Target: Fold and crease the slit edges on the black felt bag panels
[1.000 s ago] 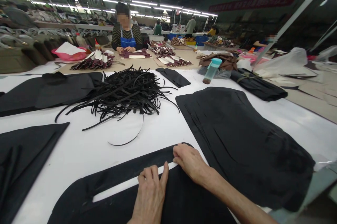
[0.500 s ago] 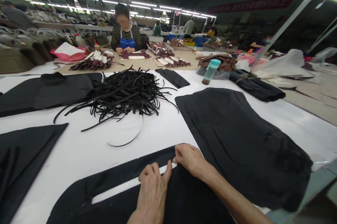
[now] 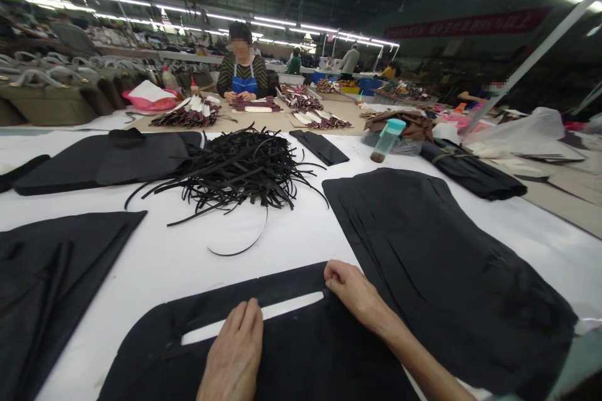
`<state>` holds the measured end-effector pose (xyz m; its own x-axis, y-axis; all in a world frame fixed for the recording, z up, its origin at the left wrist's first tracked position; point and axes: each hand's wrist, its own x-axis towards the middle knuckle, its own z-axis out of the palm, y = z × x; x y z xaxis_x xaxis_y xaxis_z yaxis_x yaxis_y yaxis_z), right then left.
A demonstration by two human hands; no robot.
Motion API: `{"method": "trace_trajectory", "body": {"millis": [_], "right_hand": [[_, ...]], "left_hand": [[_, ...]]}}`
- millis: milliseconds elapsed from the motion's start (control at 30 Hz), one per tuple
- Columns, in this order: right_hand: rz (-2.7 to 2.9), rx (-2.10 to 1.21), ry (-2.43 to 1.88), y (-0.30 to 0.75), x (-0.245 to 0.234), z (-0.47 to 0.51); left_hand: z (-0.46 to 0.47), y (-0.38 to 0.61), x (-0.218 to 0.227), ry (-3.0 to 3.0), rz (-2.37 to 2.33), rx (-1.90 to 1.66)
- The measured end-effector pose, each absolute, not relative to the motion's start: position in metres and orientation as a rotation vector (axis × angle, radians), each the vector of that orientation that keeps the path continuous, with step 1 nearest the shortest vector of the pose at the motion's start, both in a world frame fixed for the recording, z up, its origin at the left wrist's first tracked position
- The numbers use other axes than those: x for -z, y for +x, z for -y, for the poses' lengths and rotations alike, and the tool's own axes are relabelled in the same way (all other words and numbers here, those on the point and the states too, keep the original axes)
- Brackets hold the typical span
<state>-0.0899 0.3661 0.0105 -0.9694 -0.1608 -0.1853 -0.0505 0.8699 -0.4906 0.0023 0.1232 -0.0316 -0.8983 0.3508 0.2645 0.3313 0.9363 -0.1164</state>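
Note:
A black fabric panel (image 3: 301, 357) with a long white slot (image 3: 254, 319) lies on the white table right in front of me. My left hand (image 3: 234, 351) rests flat on the panel just below the slot, fingers together and stretched. At the slot's right end my right hand (image 3: 355, 294) is curled, fingertips pinching the fabric edge. A large stack of black cut panels (image 3: 437, 263) lies to the right of my right hand.
A heap of black strips (image 3: 239, 169) sits mid-table, with black fabric pieces at left (image 3: 51, 275) and far left (image 3: 103, 159). A teal-capped bottle (image 3: 386, 139) stands beyond the stack. A person in a blue apron (image 3: 242, 71) works at the far table.
My left hand slid left and back along the slot and now lies flat. My right hand stays at the slot's right end. The view shifted slightly.

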Motion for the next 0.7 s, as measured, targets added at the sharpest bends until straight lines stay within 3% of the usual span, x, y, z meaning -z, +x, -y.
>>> {"method": "trace_trajectory", "body": {"millis": [167,333,433,700], "right_hand": [[-3.041,0.747,-0.192,-0.063,-0.003,-0.365],[-3.107,0.24,-1.275,-0.031,0.028,-0.333],[-3.104,0.029,-1.554,-0.026,0.045,-0.33],[-3.126,-0.069,-1.804,-0.042,0.061,-0.354]], "left_hand": [[-0.116,0.001,0.034,-0.805,2.588,0.04],[-0.132,-0.006,0.027,-1.025,2.893,0.456],[-0.131,-0.005,0.03,-1.042,2.961,0.652],[-0.089,0.015,0.022,-0.888,3.047,0.492]]}}
